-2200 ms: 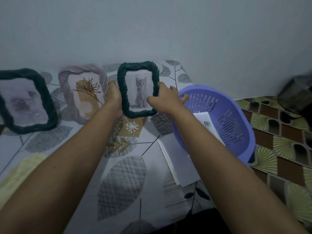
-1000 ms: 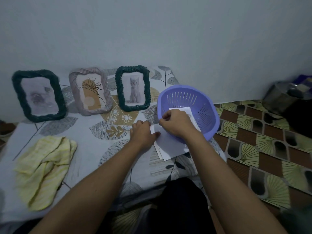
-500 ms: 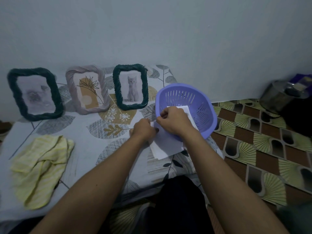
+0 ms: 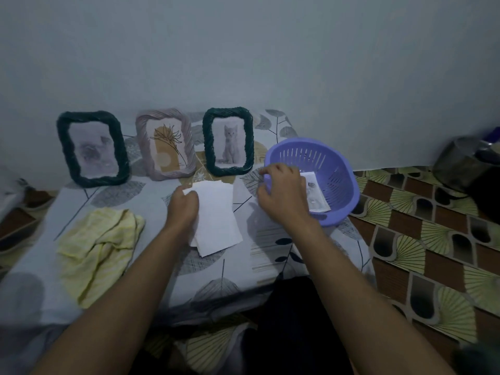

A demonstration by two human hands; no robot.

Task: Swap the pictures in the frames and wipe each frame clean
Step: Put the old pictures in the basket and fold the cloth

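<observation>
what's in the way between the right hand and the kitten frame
Nothing visible. The right hand is at the left rim of the basket, and the kitten frame stands just up and left of it against the wall, with only patterned sheet between. The papers held by the left hand lie off that path.

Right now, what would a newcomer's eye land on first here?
Three frames stand in a row along the wall: the left dark green frame, the lilac frame with a flower drawing, the kitten frame. In front, the left hand holds white sheets and the right hand is at the rim of the purple basket.
</observation>
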